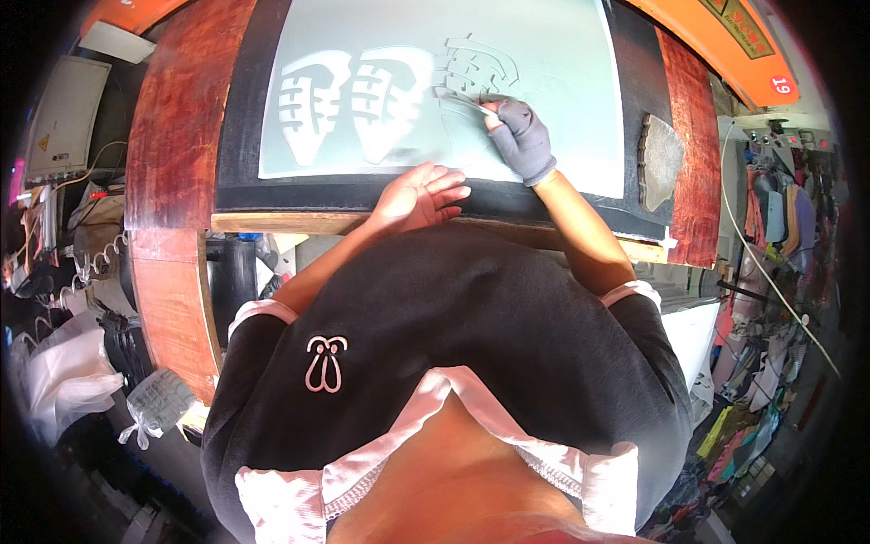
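A pale grey-green sheet (553, 136) lies on a dark board. Two white cut-out shapes with slotted middles, a left one (305, 107) and a second one (387, 102), stand out on its left half. Right of them, a similar shape in the sheet's own colour (478, 68) shows dark cut lines. My right hand (521, 140), in a grey glove with bare fingertips, pinches a slim metal tool (464, 98) at that shape's lower edge; whether it is tweezers or a blade I cannot tell. My bare left hand (421, 197) rests palm up at the sheet's near edge, fingers apart, holding nothing.
A rough grey slab (662, 161) lies at the dark board's (237, 172) right side. Red-brown wood panels (186, 118) flank the board. An orange machine frame (725, 45) spans the far right corner. Bags (159, 399) and coloured scraps (757, 426) crowd both sides.
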Available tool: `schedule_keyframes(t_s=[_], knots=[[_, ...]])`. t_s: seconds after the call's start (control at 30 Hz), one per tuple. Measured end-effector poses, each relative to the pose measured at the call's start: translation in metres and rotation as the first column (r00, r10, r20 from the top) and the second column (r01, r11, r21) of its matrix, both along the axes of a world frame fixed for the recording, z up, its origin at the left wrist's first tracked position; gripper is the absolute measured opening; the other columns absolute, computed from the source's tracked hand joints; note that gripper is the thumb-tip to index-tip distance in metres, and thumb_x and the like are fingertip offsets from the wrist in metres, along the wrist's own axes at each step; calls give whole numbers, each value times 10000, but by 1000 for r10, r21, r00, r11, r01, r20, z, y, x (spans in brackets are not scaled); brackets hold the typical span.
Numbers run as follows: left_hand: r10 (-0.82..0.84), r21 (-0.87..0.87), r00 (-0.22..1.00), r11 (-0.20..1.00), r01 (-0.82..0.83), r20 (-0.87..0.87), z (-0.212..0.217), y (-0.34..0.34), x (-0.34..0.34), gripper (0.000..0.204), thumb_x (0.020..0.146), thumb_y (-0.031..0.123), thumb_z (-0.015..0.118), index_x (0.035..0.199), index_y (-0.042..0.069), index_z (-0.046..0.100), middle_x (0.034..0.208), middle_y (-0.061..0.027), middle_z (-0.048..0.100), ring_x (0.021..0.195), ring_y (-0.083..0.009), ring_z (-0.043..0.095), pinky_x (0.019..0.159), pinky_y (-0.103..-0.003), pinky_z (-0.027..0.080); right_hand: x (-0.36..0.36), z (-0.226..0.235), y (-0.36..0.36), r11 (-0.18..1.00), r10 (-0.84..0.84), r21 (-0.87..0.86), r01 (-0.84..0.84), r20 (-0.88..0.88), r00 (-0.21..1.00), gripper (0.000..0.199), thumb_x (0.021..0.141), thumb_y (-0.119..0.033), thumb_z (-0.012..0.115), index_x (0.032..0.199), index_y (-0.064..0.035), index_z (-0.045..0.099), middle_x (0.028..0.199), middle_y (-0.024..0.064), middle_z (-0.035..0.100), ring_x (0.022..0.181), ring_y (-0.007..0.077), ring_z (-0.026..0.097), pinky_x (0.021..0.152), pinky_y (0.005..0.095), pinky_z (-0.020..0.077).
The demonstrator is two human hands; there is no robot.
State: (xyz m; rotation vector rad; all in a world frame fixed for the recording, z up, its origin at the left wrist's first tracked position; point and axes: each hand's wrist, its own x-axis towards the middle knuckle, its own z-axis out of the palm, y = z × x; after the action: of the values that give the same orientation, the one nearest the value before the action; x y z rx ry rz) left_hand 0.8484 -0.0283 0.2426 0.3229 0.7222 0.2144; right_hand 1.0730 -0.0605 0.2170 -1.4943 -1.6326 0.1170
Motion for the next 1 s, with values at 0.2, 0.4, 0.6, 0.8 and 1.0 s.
schedule_keyframes(t_s=[0.2,0.4,0.6,0.8,1.0], knots=[[121,-54,991,992,-118,55,0,-16,7,285,909,311,489,1074,78,479,1186,-110,542,1056,-244,532,833,-419,443,3,0,-1,1000,5,21,-4,-71,997,158,836,-107,588,977,-43,625,932,93,636,850,218,590,774,302,460],[258,-40,949,966,-255,182,-17,-11,35,201,890,285,516,893,89,562,1044,-112,602,996,-260,571,825,-422,442,2,1,0,999,27,-22,-36,-303,953,169,820,-146,599,957,-56,640,898,105,627,861,257,587,786,333,463],[280,82,900,943,-324,334,-25,-1,58,239,926,244,470,1123,117,420,961,-138,603,947,-249,581,795,-383,460,8,10,-6,987,154,-27,-158,-96,983,229,825,-179,592,1011,-48,619,961,114,614,914,285,572,811,347,457],[306,220,932,913,-345,194,-13,-5,63,349,973,334,370,1213,83,394,1067,-136,591,1001,-230,560,824,-376,457,4,20,-7,983,163,-105,-151,115,980,344,831,-291,601,1051,-27,590,966,149,607,941,292,572,834,363,446],[272,454,959,847,-275,73,-18,-8,56,489,983,389,297,1289,12,360,1186,-149,548,1010,-204,549,796,-352,483,50,34,41,936,-286,-341,85,-599,748,306,858,-283,570,982,-4,579,820,70,581,668,165,562,610,294,486]])
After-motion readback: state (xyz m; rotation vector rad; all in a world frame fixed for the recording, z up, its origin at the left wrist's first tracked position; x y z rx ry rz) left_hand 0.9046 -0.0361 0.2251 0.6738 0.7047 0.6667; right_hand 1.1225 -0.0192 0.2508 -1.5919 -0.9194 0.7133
